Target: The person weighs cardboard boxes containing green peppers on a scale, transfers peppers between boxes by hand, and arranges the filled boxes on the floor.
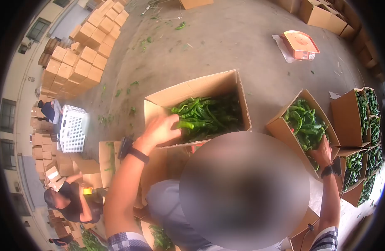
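An open cardboard box [196, 85] stands in front of me with long green peppers [213, 117] inside. Over its near left edge reaches my left hand [161, 130], its fingers curled round a light green pepper [189, 125]. A smaller open box [280, 127] to the right is filled with more green peppers [303, 119]. My right hand [322, 151] dips into its near right corner and touches the peppers there. Those fingertips are partly hidden, so their grip is unclear. A dark band is on each wrist.
Several boxes of green peppers [353, 171] crowd the right side. An orange scale [301, 42] sits on the floor beyond. At left are a white plastic crate [72, 129], stacked cartons [86, 62] and a person [77, 201] holding something yellow. Loose peppers [181, 26] dot the floor.
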Available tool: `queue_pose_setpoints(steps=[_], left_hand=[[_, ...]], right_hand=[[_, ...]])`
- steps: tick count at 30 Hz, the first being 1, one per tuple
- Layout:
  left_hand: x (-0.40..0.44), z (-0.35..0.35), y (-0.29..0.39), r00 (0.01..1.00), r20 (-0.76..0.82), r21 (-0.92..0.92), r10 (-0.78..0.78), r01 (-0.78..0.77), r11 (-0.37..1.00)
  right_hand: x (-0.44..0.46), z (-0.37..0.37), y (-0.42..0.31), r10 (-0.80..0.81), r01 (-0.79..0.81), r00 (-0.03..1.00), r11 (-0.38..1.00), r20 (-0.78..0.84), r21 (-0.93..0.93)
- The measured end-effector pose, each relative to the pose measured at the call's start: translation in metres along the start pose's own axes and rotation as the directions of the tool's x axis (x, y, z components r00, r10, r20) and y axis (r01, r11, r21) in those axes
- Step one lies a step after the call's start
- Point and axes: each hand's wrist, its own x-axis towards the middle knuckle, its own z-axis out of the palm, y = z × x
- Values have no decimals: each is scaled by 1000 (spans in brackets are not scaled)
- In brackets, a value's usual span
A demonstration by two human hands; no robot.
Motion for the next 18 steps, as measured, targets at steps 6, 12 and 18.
queue_pose_setpoints(steps=[6, 12, 18], left_hand=[[-44, -50, 4, 984, 72, -804, -165, 155, 574], [-95, -42, 27, 989, 85, -994, -123, 76, -76], [-166, -28, 82, 997, 0, -783, 79, -49, 621]], right_hand=[[9, 8, 15, -77, 76, 997, 994, 2, 72], [7, 6, 11, -60, 61, 998, 989, -9, 133], [29, 42, 51, -83, 93, 995, 976, -56, 198]])
